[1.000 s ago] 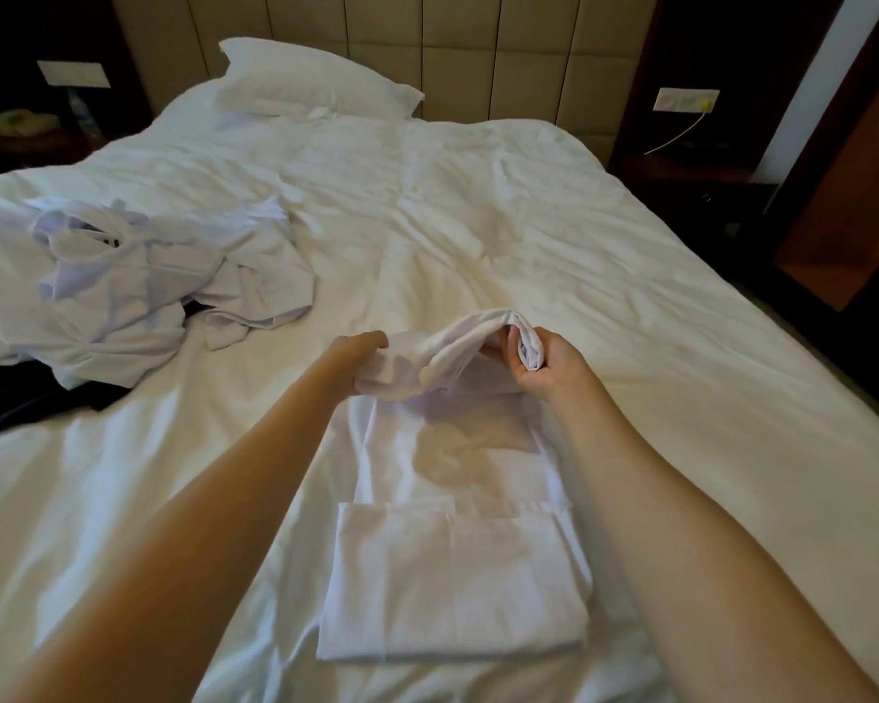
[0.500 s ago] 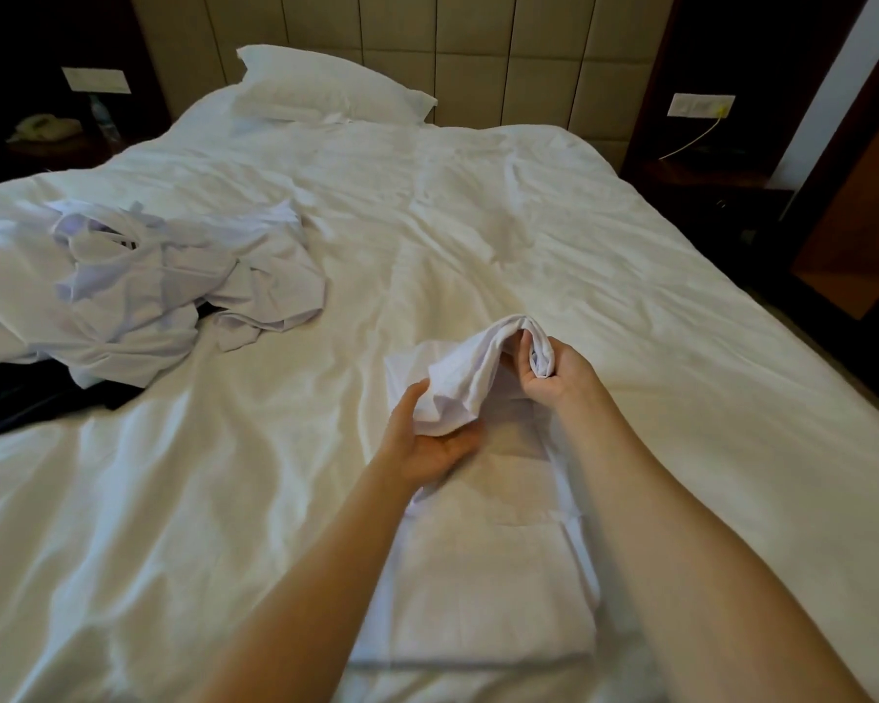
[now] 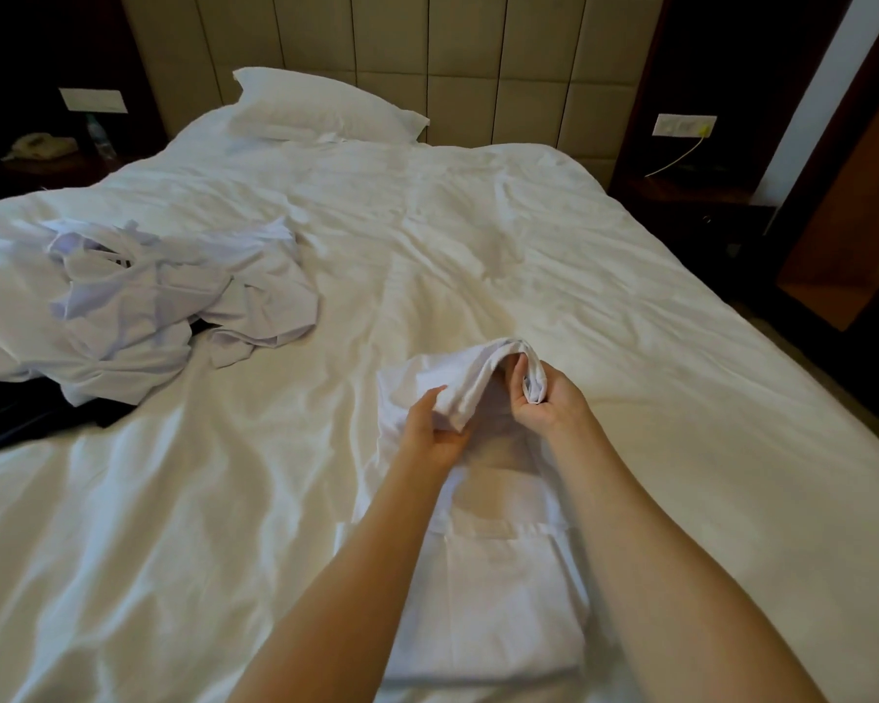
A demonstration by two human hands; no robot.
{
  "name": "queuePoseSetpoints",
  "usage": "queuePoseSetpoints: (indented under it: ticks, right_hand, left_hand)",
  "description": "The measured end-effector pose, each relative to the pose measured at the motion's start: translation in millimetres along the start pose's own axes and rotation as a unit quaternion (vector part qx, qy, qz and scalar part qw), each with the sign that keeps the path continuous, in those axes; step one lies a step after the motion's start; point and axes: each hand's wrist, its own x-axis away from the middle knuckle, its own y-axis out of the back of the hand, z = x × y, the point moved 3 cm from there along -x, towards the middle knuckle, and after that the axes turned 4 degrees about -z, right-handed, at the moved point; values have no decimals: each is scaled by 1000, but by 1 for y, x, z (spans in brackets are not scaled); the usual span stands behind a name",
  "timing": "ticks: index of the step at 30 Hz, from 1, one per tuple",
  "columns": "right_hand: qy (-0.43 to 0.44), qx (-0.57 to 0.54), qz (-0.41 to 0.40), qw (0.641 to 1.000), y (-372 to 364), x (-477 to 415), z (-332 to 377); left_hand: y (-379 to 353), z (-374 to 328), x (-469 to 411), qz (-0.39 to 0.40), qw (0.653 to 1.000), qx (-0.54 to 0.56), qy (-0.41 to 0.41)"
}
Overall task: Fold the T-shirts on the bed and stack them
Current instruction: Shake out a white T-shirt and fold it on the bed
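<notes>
White T-shirt [image 3: 470,383], white bed sheet [image 3: 478,256] — beige headboard [image 3: 478,58], black garment [image 3: 26,413]

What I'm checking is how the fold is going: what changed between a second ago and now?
The left hand left the fold's left end, came nearer the person and now grips the T-shirt from beneath the raised fold. The right hand kept pinching the fold's right end. The T-shirt's folded lower part, the pile of unfolded shirts and the pillow stayed put.

No writing was legible anywhere; the small tag [image 3: 528,384] in the white T-shirt [image 3: 470,378] (faint bluish marks) was too blurred.
</notes>
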Motion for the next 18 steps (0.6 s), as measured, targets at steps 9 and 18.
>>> queuePoseSetpoints:
  ticks: [9,18]
  right_hand:
    - [68,311,-81,944,47,-8,8]
    - [105,651,-196,726,70,-17,28]
  left_hand:
    - [36,-26,5,-91,970,-178,-135]
    - [68,-22,8,-127,934,-324,-82]
